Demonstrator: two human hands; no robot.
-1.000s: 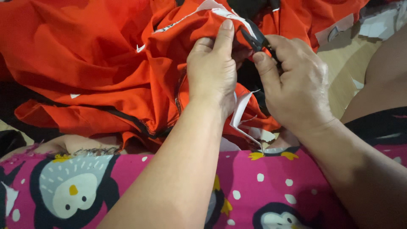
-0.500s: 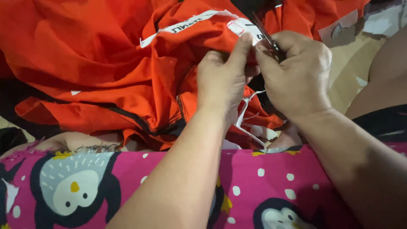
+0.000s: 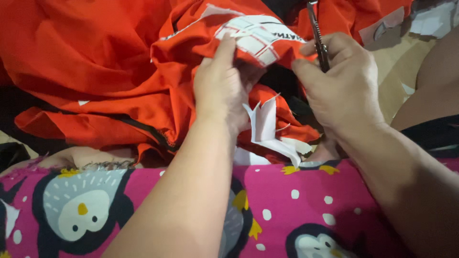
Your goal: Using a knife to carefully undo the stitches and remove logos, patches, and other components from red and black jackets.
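An orange garment (image 3: 100, 67) lies bunched across my lap and beyond. My left hand (image 3: 224, 88) pinches a fold of it, with the thumb on a white gridded patch (image 3: 256, 36) sewn to the cloth. My right hand (image 3: 342, 83) grips a slim metal tool (image 3: 318, 36), likely small snips, whose tip points up beside the patch. A loose white strip (image 3: 267, 126) hangs from the fabric between my two hands.
Pink cloth printed with penguins (image 3: 296, 205) covers my lap in the foreground. Tan cardboard or floor (image 3: 397, 81) shows at the right, with white scraps (image 3: 430, 21) at the top right. Dark fabric (image 3: 14, 153) lies at the left edge.
My left hand has turned the fold so the white gridded patch faces up. My right hand has drawn back to the right, and the metal tool now stands upright in it.
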